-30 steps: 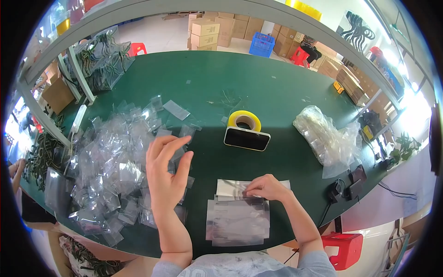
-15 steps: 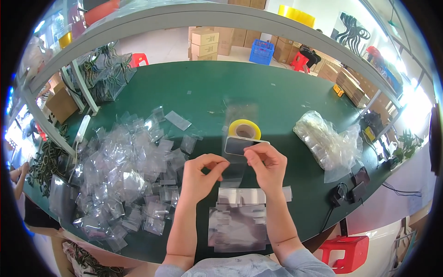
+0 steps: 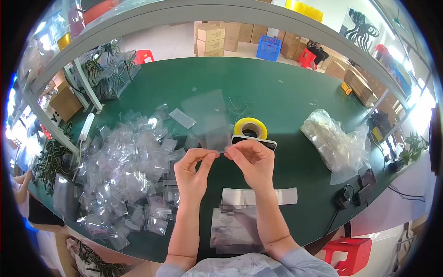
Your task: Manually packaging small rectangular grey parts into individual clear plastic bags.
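A clear plastic sheet or bag stands up from the fingertips of both my hands, above the green table. My left hand pinches its lower edge, thumb against fingers. Close beside it, my right hand pinches the same edge near the corner. Just beyond the right hand are a roll of yellow tape and a phone propped against it, partly hidden by my fingers. Between my forearms lie a row of clear-and-white strips and a stack of flat clear sheets.
A wide heap of small clear packets covers the table's left side. A bulging clear bag lies at the right, with black adapters nearer me. A grey shelf frame spans overhead. A red stool stands at lower right.
The clear sheet has moved left and its edge is now between both hands. My right hand has come down and left, off the phone, towards the left hand.
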A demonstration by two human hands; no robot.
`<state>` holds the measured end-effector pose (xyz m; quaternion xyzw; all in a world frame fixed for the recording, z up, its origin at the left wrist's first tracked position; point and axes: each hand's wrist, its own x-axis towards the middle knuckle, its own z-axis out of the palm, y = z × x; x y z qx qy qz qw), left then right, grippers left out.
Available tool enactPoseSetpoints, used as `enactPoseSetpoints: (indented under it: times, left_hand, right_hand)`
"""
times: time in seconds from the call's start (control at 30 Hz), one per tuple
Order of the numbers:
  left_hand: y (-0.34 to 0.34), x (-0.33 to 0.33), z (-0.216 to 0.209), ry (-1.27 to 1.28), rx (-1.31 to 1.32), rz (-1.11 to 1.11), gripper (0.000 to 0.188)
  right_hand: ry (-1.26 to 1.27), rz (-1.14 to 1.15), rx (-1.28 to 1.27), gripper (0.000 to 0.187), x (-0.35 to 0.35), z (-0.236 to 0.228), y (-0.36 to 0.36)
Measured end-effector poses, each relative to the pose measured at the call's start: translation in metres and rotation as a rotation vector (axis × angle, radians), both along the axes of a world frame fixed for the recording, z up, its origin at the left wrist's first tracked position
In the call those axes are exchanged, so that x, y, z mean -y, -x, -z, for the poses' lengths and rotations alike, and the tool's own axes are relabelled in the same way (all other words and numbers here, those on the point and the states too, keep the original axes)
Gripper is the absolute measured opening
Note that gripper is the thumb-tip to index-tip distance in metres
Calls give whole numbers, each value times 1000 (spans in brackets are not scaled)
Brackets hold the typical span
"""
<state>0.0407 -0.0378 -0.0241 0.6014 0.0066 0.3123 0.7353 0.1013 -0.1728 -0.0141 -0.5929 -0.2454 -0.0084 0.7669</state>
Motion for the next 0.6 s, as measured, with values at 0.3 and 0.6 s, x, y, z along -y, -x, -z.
enactPoseSetpoints:
  times: [0.3, 0.6]
  left_hand:
    - [-3, -9, 4, -9, 21, -6, 7]
    - [11, -28, -8, 42, 10, -46, 10]
  right_hand:
    - [56, 3, 95, 9, 4, 0, -3]
    - [353, 347, 414, 8, 50, -27, 4]
